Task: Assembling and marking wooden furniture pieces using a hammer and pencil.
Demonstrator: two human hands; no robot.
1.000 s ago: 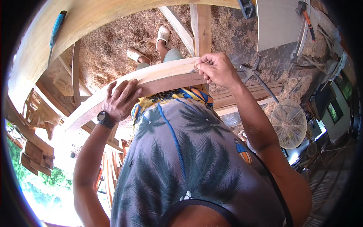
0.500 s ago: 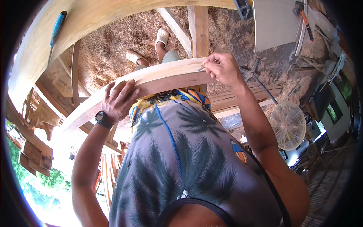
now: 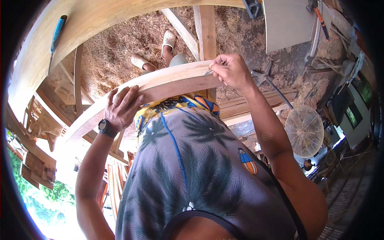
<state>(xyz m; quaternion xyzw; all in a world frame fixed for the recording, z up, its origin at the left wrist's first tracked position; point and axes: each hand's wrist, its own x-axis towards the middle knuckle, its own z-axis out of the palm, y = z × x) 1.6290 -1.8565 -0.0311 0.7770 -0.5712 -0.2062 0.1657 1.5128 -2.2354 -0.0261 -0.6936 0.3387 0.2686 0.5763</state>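
Observation:
A long curved wooden beam [image 3: 176, 85] lies across the front of my body, its pale top face bending away to the left. My left hand [image 3: 122, 106], with a dark watch on its wrist, grips the beam left of its middle, fingers over the top face. Toward the right end, my right hand [image 3: 231, 71] is closed in a pinch. A thin, pointed, pencil-like tool [image 3: 208, 73] sticks out of that pinch, its tip at the beam's top face. Most of the tool is hidden by the fingers.
A blue-handled tool with a thin shaft [image 3: 58, 33] lies on a large curved wooden piece [image 3: 120, 15]. A hammer with an orange handle [image 3: 322, 25] rests beside a pale board [image 3: 286, 26]. A round fan [image 3: 305, 131] stands at right. Wood shavings [image 3: 112, 52] cover the floor around my feet.
My right hand has shifted slightly left along the beam with the pointed tool. The left hand keeps its hold on the beam; the whole view has moved a little.

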